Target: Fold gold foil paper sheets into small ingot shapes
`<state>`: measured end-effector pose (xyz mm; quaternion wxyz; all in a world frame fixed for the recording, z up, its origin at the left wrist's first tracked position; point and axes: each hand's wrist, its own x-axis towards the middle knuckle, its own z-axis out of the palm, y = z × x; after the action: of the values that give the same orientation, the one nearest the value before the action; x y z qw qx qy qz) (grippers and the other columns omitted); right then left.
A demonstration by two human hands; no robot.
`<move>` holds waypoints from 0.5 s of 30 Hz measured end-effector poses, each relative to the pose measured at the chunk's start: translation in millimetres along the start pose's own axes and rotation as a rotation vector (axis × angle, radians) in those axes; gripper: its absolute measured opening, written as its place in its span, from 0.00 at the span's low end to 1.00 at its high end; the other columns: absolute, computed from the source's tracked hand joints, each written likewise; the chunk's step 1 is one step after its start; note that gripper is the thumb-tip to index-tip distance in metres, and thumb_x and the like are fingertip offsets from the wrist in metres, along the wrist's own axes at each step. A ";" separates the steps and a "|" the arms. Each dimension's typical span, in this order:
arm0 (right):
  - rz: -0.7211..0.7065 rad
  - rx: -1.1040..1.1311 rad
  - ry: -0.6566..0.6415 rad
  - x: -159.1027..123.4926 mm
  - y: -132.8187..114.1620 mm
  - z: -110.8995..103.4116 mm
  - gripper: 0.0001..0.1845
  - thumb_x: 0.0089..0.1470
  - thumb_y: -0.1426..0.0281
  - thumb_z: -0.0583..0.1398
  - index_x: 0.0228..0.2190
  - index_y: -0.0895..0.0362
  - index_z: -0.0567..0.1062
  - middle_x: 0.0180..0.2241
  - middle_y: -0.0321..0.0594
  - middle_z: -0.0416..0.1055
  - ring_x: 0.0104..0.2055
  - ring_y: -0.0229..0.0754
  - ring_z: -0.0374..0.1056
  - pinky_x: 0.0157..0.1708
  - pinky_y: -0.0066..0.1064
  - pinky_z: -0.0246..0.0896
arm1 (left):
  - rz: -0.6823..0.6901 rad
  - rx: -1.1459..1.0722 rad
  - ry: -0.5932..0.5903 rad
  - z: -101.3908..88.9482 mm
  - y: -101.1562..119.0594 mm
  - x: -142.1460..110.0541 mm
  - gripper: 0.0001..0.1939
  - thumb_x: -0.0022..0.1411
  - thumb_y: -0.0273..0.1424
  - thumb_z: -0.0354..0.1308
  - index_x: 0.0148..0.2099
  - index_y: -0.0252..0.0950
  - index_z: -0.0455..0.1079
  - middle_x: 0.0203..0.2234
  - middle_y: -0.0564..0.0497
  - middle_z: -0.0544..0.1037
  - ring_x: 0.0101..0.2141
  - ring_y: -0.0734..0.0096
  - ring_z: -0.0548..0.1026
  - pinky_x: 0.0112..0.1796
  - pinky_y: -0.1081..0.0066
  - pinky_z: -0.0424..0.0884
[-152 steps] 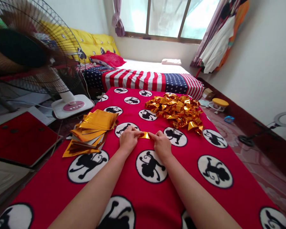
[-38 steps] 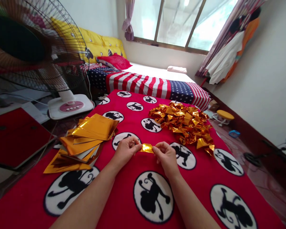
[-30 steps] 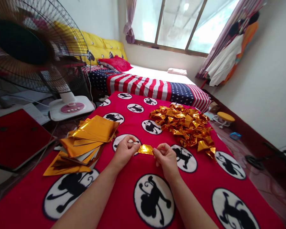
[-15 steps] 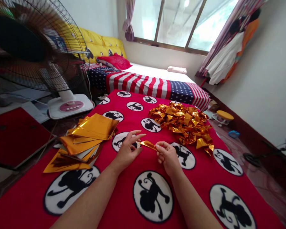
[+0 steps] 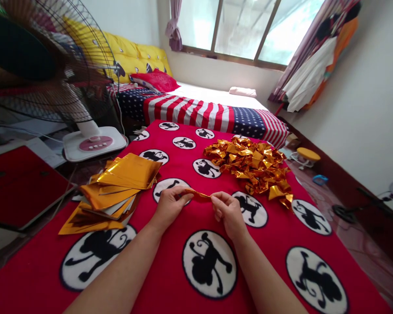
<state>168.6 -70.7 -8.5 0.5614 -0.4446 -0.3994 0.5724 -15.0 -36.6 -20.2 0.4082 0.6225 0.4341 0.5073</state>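
Foil (image 5: 200, 195): over the surface (image 5: 165, 270), between our left hand (image 5: 170, 205) and right hand (image 5: 228, 210) | grip: each pinched one end | long axis: ran left to right across us | nearer: neither, we judged; both touched

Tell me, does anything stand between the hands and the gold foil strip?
Nothing visible does: the left hand and right hand each pinch one end of the gold foil strip. The foil sheets lie off left, the folded foil pieces farther back right.

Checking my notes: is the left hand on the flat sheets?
No: the left hand pinches the gold strip, apart from the flat sheets.
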 end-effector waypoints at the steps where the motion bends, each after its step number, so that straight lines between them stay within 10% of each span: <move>1: 0.002 0.000 -0.001 0.2 0.3 -0.2 0.12 0.46 0.64 0.67 0.27 0.59 0.74 0.13 0.25 0.57 0.13 0.25 0.46 0.12 0.18 0.46 | -0.006 -0.005 -0.001 0.2 -0.3 -0.1 0.06 0.55 0.30 0.63 0.36 0.36 0.79 0.30 0.50 0.80 0.32 0.70 0.76 0.34 0.75 0.69; 15: -0.073 -0.123 0.133 1.1 9.0 2.0 0.12 0.44 0.64 0.67 0.26 0.58 0.74 0.15 0.27 0.60 0.12 0.27 0.50 0.11 0.21 0.45 | 0.008 0.031 -0.064 -0.3 5.2 -1.7 0.09 0.57 0.33 0.61 0.37 0.34 0.79 0.29 0.48 0.79 0.31 0.70 0.75 0.33 0.74 0.69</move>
<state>164.2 -70.0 -16.6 0.5787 -0.5006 -0.4116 0.4950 -14.8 -39.7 -15.7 0.4102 0.6464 0.4262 0.4820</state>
